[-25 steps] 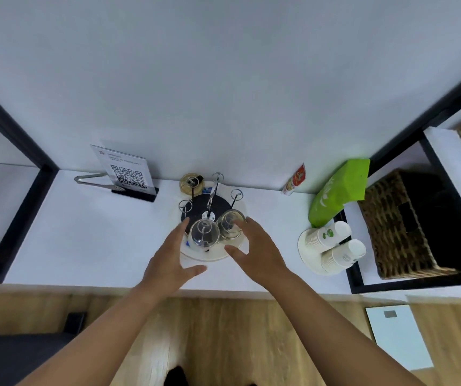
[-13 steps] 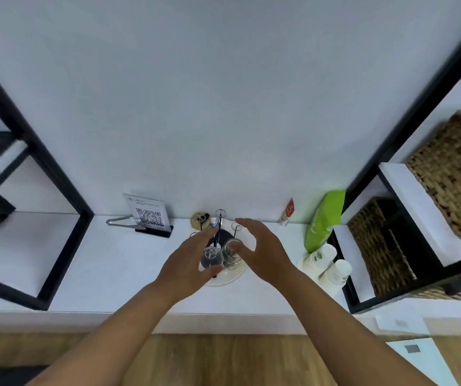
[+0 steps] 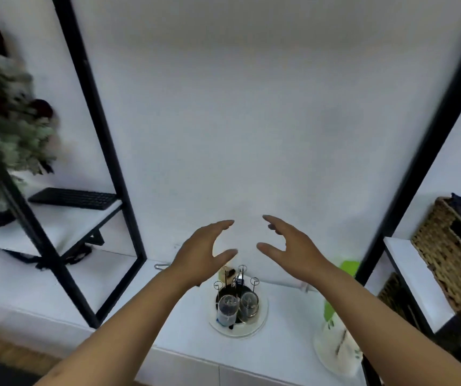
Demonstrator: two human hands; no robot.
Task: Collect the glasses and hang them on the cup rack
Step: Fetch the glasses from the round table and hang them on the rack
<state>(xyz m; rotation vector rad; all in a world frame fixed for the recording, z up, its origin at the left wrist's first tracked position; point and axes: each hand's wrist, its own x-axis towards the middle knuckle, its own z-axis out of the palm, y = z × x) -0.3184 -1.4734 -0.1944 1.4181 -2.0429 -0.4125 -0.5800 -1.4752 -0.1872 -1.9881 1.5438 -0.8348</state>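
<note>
Two clear drinking glasses hang upside down on the wire cup rack near the white counter's back edge. The left hand and right hand hover above, relaxed, grasping nothing. Best check each glass seats fully on its peg.

A black keyboard lies on a white shelf at the left, inside a black metal frame. Beside it stands a blurred plant with green and red parts. On the white surface, at the right, there is a green packet and some white paper cups. A woven basket sits on the right shelf.
</note>
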